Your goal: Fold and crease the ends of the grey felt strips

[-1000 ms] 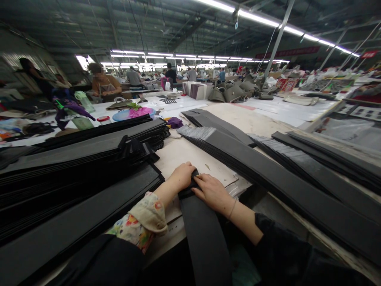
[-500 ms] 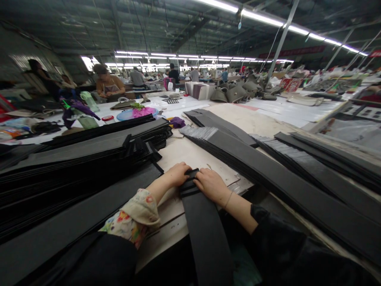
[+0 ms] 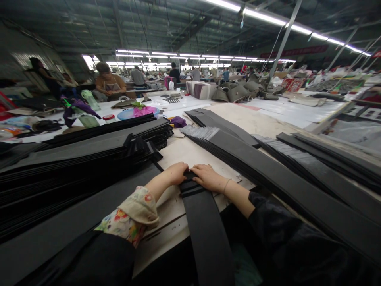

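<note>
A long dark grey strip (image 3: 205, 226) of sheet material runs from the table down toward my lap. Narrow black bands (image 3: 193, 190) cross it near its far end. My left hand (image 3: 177, 173) pinches the left corner of that end, fingers curled. At the right corner my right hand (image 3: 210, 177) presses down, its fingers bent over the edge and close to the left fingertips. What lies directly under the fingertips is hidden.
Stacked dark strips (image 3: 89, 147) fill the left side, with short black pieces (image 3: 141, 147) on top. Fanned stacks of grey strips (image 3: 253, 159) lie at right. Beyond are a blue basin (image 3: 123, 115), a green bottle (image 3: 91, 100) and grey bags (image 3: 238, 92). A person (image 3: 110, 81) sits across the table.
My right hand has shifted slightly left and come closer to my left hand at the strip's end. The small black piece that showed between the hands is now mostly covered.
</note>
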Demonstrator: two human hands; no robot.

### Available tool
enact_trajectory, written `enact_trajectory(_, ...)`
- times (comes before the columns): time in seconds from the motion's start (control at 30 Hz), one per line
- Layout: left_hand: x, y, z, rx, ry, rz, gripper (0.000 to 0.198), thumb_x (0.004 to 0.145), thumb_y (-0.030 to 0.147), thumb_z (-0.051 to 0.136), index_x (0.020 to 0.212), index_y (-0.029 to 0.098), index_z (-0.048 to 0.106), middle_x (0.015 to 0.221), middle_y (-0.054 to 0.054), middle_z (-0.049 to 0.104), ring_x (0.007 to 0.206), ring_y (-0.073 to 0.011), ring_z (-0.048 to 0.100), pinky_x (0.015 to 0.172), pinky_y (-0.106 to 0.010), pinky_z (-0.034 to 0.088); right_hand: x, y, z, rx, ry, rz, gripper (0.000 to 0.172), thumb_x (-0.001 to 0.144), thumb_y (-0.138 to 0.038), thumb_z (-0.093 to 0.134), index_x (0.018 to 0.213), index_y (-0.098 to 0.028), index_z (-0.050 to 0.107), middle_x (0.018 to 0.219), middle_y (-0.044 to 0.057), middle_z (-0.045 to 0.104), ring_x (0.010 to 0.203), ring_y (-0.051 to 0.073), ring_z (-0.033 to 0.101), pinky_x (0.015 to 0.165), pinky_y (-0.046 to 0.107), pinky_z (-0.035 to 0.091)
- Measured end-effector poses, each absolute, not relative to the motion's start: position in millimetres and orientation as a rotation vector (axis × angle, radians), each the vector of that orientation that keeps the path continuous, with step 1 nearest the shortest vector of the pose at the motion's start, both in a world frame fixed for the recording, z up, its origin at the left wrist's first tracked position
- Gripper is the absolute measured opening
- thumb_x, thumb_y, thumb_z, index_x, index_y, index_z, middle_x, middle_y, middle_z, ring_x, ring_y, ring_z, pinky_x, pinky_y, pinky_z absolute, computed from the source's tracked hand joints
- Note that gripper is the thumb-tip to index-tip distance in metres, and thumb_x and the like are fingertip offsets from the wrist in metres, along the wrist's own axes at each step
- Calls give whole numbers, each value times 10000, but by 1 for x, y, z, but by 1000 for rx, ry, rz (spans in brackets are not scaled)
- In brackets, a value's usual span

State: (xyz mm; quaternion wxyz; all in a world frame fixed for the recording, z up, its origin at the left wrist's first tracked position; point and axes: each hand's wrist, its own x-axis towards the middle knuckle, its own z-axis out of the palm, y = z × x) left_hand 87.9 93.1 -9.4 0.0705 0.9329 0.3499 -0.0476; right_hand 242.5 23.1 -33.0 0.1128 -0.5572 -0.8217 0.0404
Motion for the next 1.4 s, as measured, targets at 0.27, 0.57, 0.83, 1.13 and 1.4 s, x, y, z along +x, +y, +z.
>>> enact_trajectory(0.27, 82, 60, -16, 2922, 1034, -53, 291, 808, 54, 323, 964, 111, 562, 988, -120, 550, 906, -221, 516, 841, -343, 396, 233, 15, -29, -1620, -2494, 11, 229, 870, -194, 413, 1043, -115, 541, 987, 120, 562, 976, 205, 507, 875, 337, 350)
enact_trajectory(0.57, 64, -4, -14, 2798, 956, 293, 237, 854, 275, 414, 1030, 176, 538, 987, -66, 570, 951, -201, 505, 865, -345, 402, 235, 12, -29, -1634, -2410, 130, 271, 879, -228, 403, 1101, -122, 516, 1106, 140, 543, 1072, 202, 481, 917, 345, 338)
enact_trajectory(0.83, 56, -22, -36, 2535, 1024, 598, 305, 827, 346, 457, 1105, 230, 502, 1136, -58, 516, 1072, -209, 446, 938, -374, 357, 249, 36, -18, -1665, -2236, 459, 556, 720, -310, 617, 1197, -74, 456, 1171, 186, 516, 1090, 260, 470, 922, 383, 342)
enact_trajectory(1.13, 53, -11, -45, 2196, 1407, 597, 934, 649, 504, 609, 1361, 120, 142, 1414, -177, 213, 1287, -304, 219, 1021, -447, 234, 268, 33, -4, -1388, -1977, 943, 365, 794, -415, 479, 982, -112, 555, 902, 50, 631, 832, 139, 581, 762, 271, 445)
enact_trajectory(1.4, 55, -11, -36, 2001, 913, 615, 318, 775, 430, 517, 932, 177, 625, 932, -33, 668, 874, -212, 594, 789, -303, 439, 277, 23, 30, -1176, -1887, 1169, 380, 695, -421, 615, 936, -127, 602, 877, 24, 621, 816, 141, 549, 795, 283, 401)
